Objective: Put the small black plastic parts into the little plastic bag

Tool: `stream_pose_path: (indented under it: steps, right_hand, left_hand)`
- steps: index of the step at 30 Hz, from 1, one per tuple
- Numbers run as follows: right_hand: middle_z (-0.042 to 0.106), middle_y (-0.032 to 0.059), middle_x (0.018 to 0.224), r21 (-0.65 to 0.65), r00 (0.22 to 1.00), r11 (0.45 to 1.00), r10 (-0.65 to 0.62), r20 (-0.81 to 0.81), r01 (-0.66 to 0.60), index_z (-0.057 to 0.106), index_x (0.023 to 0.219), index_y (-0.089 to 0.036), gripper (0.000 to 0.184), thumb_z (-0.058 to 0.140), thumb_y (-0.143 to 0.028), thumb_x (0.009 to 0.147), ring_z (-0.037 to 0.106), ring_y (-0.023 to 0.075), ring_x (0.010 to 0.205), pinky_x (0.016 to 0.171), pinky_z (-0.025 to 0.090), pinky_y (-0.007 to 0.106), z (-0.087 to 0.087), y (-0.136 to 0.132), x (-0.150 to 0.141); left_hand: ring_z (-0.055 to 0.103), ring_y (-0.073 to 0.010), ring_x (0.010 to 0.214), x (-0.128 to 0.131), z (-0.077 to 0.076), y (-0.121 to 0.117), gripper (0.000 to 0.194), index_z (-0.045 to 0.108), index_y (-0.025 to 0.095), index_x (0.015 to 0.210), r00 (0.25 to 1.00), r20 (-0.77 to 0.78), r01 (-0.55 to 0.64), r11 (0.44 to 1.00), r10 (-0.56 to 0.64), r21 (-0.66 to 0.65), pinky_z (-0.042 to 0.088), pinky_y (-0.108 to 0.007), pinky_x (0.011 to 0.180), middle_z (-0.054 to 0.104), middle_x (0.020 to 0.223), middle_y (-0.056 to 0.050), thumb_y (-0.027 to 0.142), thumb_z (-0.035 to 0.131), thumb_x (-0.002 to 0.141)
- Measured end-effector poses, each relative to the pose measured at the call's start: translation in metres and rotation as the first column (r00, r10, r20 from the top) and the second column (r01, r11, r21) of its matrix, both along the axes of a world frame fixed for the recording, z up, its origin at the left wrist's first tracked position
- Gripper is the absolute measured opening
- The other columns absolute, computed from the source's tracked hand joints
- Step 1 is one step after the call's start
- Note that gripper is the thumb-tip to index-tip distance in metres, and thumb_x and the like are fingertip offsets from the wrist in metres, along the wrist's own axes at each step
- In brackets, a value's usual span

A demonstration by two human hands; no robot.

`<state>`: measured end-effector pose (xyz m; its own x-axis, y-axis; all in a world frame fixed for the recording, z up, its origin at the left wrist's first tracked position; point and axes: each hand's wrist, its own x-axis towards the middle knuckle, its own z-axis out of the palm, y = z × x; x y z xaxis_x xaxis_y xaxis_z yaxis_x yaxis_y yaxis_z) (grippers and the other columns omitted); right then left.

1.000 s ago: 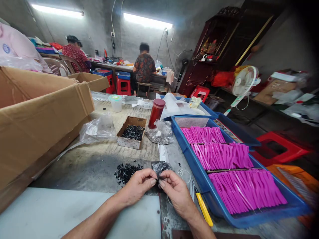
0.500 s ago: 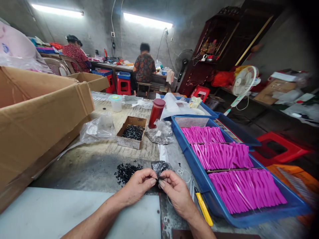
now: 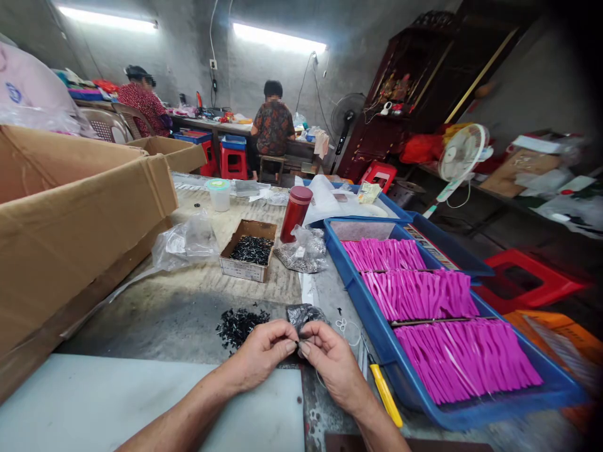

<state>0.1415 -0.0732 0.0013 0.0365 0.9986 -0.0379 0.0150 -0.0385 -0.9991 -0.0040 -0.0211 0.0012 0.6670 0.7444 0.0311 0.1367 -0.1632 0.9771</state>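
My left hand [image 3: 268, 351] and my right hand [image 3: 330, 355] meet fingertip to fingertip above the front of the table. Both are closed in a pinch on a tiny black part [image 3: 297, 343], mostly hidden by the fingers and too small to name. Just beyond them lies a dark plastic bag [image 3: 306, 312]. To the left of my left hand is a loose heap of small black parts [image 3: 241, 326]. A yellow-handled screwdriver [image 3: 385, 392] rests right of my right hand, near a loop of white string [image 3: 346, 326].
On the right, a blue tray [image 3: 358, 301] holds rows of bright pink strips [image 3: 419, 292]. Farther back stand a small carton of black pins [image 3: 249, 251], a red canister [image 3: 296, 213] and a clear bag [image 3: 304, 251]. A large cardboard box [image 3: 85, 245] borders the left side. Two people sit behind.
Almost nothing differs. Both hands stay pinched together at the same spot, with only a slight shift at the fingertips.
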Motion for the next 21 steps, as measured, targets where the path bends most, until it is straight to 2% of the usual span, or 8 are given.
stream_pose_path:
  steps: [15, 17, 21]
  right_hand:
    - [0.039, -0.0063, 0.057, -0.023, 0.999, 0.999, 0.033, 0.005, -0.033, 0.049, 0.074, -0.017, 0.01, 0.056, -0.023, 0.068, 0.037, 0.0078, 0.052, 0.05, 0.03, 0.019, -0.0025, 0.0031, 0.0]
    - [0.038, -0.0068, 0.056, -0.023, 0.999, 0.999, 0.034, -0.015, -0.035, 0.049, 0.074, -0.018, 0.011, 0.056, -0.024, 0.068, 0.035, 0.0075, 0.051, 0.049, 0.029, 0.019, -0.0024, 0.0035, -0.0005]
    - [0.039, -0.0071, 0.054, -0.028, 0.997, 0.999, 0.033, -0.067, -0.035, 0.049, 0.077, -0.018, 0.015, 0.055, -0.029, 0.07, 0.034, 0.0074, 0.05, 0.047, 0.027, 0.019, -0.0028, 0.0037, -0.0008]
  left_hand:
    - [0.042, -0.0114, 0.063, 0.0004, -0.002, -0.0007, 0.012, 0.054, 0.013, 0.065, 0.999, -0.038, -0.032, 0.997, 0.034, 0.065, 0.033, -0.02, 0.061, 0.048, 0.063, 0.002, 0.018, 0.046, 0.074]
    - [0.042, -0.0114, 0.063, 0.0009, -0.0022, -0.0006, 0.012, 0.054, 0.013, 0.065, 0.999, -0.016, -0.038, 0.999, 0.038, 0.034, 0.033, -0.02, 0.061, 0.048, 0.063, 0.002, 0.019, 0.047, 0.073]
    - [0.042, -0.0109, 0.062, 0.0021, -0.0012, -0.0011, 0.012, 0.052, 0.013, 0.066, 0.997, 0.071, -0.026, 0.994, 0.034, -0.108, 0.034, -0.02, 0.06, 0.047, 0.062, 0.002, 0.022, 0.048, 0.073]
